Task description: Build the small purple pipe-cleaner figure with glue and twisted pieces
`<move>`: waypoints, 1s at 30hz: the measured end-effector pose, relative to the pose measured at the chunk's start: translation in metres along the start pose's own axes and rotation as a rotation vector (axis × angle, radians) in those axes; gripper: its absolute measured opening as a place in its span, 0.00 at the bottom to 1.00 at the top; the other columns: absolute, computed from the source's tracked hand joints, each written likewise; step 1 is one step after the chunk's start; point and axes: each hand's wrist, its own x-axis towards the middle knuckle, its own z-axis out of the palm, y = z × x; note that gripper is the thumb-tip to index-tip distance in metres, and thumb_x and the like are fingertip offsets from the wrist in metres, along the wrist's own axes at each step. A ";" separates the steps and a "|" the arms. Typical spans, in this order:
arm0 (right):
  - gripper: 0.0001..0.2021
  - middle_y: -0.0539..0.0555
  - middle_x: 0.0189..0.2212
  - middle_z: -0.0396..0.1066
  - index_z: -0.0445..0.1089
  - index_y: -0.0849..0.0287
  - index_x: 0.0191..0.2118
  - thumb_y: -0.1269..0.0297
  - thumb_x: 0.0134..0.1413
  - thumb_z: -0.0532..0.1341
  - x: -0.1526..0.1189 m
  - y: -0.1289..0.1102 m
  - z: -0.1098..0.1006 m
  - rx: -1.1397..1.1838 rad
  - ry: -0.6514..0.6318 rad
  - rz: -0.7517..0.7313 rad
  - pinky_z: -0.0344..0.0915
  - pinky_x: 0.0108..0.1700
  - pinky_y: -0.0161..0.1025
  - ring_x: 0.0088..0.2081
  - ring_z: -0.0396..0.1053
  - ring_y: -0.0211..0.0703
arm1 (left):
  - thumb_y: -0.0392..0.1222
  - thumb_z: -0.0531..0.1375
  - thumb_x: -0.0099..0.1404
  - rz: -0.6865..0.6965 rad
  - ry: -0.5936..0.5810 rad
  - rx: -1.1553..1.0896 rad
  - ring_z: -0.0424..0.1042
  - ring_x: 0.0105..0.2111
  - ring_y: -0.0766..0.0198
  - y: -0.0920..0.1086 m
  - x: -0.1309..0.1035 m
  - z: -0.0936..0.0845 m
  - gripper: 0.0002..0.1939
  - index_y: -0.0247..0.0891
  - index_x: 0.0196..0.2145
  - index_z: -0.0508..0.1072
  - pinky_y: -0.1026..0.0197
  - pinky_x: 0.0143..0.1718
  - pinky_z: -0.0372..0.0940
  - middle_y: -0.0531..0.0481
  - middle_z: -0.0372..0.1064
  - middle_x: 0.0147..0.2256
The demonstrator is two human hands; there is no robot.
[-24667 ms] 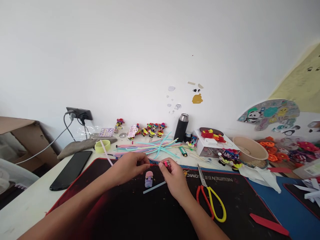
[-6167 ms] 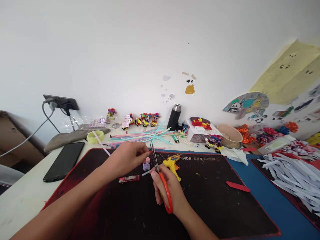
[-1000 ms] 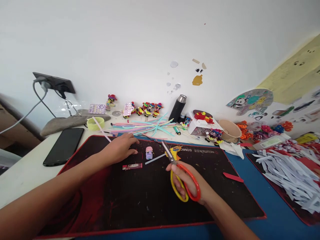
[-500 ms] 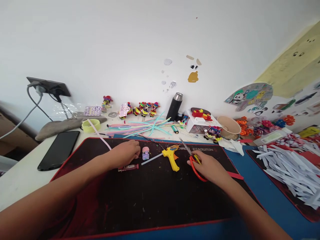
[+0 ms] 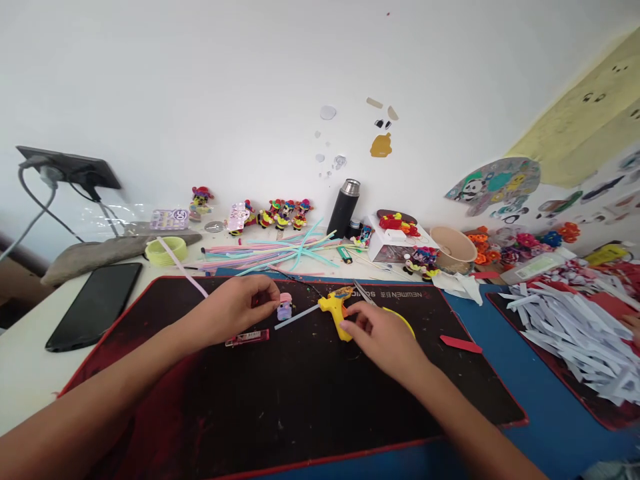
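Note:
Beside a small pink-and-purple figure (image 5: 285,311), the fingertips of my left hand (image 5: 245,307) are pinched together at its left side. I cannot make out what they hold. My right hand (image 5: 383,337) is at the handle of a yellow glue gun (image 5: 336,312), with thumb and index finger apart. A pale glue stick (image 5: 297,317) juts from the gun's rear. Scissors (image 5: 364,294) lie on the mat behind my right hand, which partly hides them. Near my left wrist is a small red-and-clear case (image 5: 247,338).
The dark mat (image 5: 280,413) has a red edge. Behind it lie pastel pipe cleaners (image 5: 270,251), with a black flask (image 5: 344,210) and several small figures. A phone (image 5: 94,305) and a green ring roll (image 5: 167,251) are left; white paper strips (image 5: 575,340) and a red strip (image 5: 461,344) right.
My right hand has let go of the scissors and moved left to the glue gun. My left hand has shifted to the small figure's side. The view has turned slightly.

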 end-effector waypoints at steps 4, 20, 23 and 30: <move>0.15 0.58 0.45 0.77 0.71 0.56 0.49 0.52 0.64 0.65 0.006 -0.012 0.028 -0.177 0.000 -0.059 0.59 0.36 0.40 0.40 0.76 0.52 | 0.55 0.58 0.69 -0.008 0.016 -0.080 0.68 0.28 0.62 0.009 -0.004 0.003 0.16 0.41 0.33 0.75 0.63 0.30 0.61 0.53 0.74 0.30; 0.11 0.59 0.49 0.77 0.70 0.56 0.52 0.68 0.66 0.63 0.021 0.018 0.026 -0.275 0.032 -0.165 0.65 0.46 0.44 0.49 0.75 0.55 | 0.52 0.59 0.69 -0.038 -0.024 -0.137 0.71 0.30 0.62 -0.002 -0.013 0.013 0.12 0.42 0.35 0.76 0.65 0.31 0.62 0.53 0.76 0.32; 0.12 0.59 0.50 0.76 0.71 0.57 0.54 0.68 0.67 0.63 0.033 0.030 0.015 -0.336 0.065 -0.164 0.65 0.49 0.46 0.52 0.72 0.56 | 0.51 0.59 0.68 -0.053 -0.021 -0.143 0.70 0.29 0.63 -0.001 -0.010 0.014 0.12 0.42 0.34 0.76 0.64 0.31 0.62 0.54 0.75 0.30; 0.06 0.57 0.43 0.76 0.75 0.56 0.44 0.63 0.67 0.61 0.034 0.014 0.009 0.039 0.244 -0.164 0.66 0.48 0.45 0.46 0.73 0.52 | 0.53 0.61 0.65 -0.059 0.060 -0.219 0.74 0.35 0.58 0.011 0.008 0.014 0.13 0.41 0.33 0.76 0.61 0.35 0.65 0.50 0.79 0.34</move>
